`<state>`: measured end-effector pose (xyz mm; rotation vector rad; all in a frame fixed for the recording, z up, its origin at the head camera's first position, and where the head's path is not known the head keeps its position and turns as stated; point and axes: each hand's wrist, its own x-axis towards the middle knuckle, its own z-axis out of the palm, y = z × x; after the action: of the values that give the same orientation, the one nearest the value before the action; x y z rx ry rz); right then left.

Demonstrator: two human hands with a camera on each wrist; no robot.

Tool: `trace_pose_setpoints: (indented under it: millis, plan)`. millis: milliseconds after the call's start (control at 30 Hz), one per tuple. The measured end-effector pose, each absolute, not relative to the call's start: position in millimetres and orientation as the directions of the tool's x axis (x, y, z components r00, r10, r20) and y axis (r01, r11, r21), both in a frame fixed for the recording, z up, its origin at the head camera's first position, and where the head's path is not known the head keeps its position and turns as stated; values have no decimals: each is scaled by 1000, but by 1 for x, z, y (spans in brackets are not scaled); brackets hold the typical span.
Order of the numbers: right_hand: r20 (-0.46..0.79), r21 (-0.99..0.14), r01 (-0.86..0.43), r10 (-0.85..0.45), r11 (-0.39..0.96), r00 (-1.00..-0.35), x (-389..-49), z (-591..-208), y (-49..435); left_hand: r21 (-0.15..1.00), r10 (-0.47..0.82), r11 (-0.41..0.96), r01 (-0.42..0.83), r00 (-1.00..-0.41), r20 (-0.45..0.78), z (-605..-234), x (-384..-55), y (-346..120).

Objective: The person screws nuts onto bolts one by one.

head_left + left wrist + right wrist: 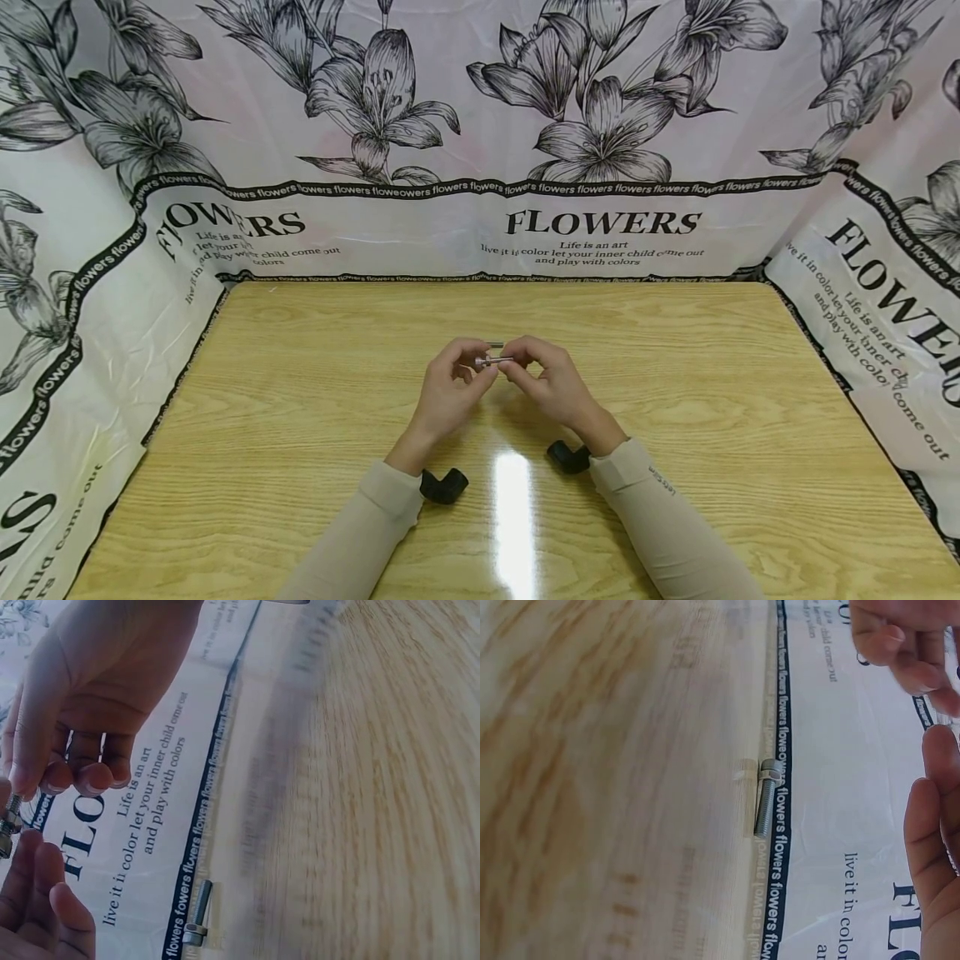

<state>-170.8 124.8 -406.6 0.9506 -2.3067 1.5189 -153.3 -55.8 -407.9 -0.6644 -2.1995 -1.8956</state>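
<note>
Over the middle of the table, a small silver bolt point(497, 360) lies sideways between both hands, its head toward the left. My left hand point(455, 385) pinches it with thumb and forefinger near the head. The right hand point(553, 382) pinches the threaded end with thumb and forefinger. In the left wrist view, a nut point(10, 822) shows on the held bolt's thread close to the head. A second bolt point(495, 344) lies on the table just beyond the fingertips; the right wrist view shows a nut point(769, 775) on it, close to its head.
The wooden table point(300, 375) is glossy, with a bright reflection in front of the hands. A flower-printed cloth point(420, 233) stands along its back and sides. Black curved pieces point(444, 487) sit at both sleeve cuffs.
</note>
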Motion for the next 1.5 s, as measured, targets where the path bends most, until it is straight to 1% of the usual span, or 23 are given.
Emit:
trace_pose_setpoints:
  millis: [100, 200, 433, 600, 800, 900, 1100, 1167, 1500]
  plan:
    - [506, -742, -620, -395, 255, -767, -171, -406, 125, 870, 224, 82, 486, -860, 459, -409, -154, -56]
    - [502, -744, -618, -398, 254, -768, -171, -406, 125, 862, 227, 88, 499, -853, 470, -409, -154, -55]
    - [501, -743, -616, -394, 261, -771, -170, -406, 125, 890, 233, 121, 440, -884, 405, -408, -154, -54]
    - [502, -744, -619, -403, 251, -766, -170, -406, 124, 901, 205, 167, 402, -907, 367, -407, -153, -54]
    - [489, -749, -610, -405, 258, -772, -169, -405, 124, 910, 200, 177, 375, -919, 340, -408, -152, -55]
    - [486, -748, -607, -400, 270, -777, -169, -404, 124, 905, 216, 157, 395, -908, 359, -409, -153, -55]
    - [484, -755, -602, -399, 260, -779, -169, -403, 124, 862, 242, 110, 495, -855, 459, -411, -155, -56]
    - [485, -755, -604, -401, 256, -777, -169, -403, 124, 860, 244, 103, 500, -851, 465, -412, -155, -55]
    - [484, -748, -605, -398, 274, -779, -169, -404, 124, 896, 222, 142, 421, -895, 386, -409, -153, -55]
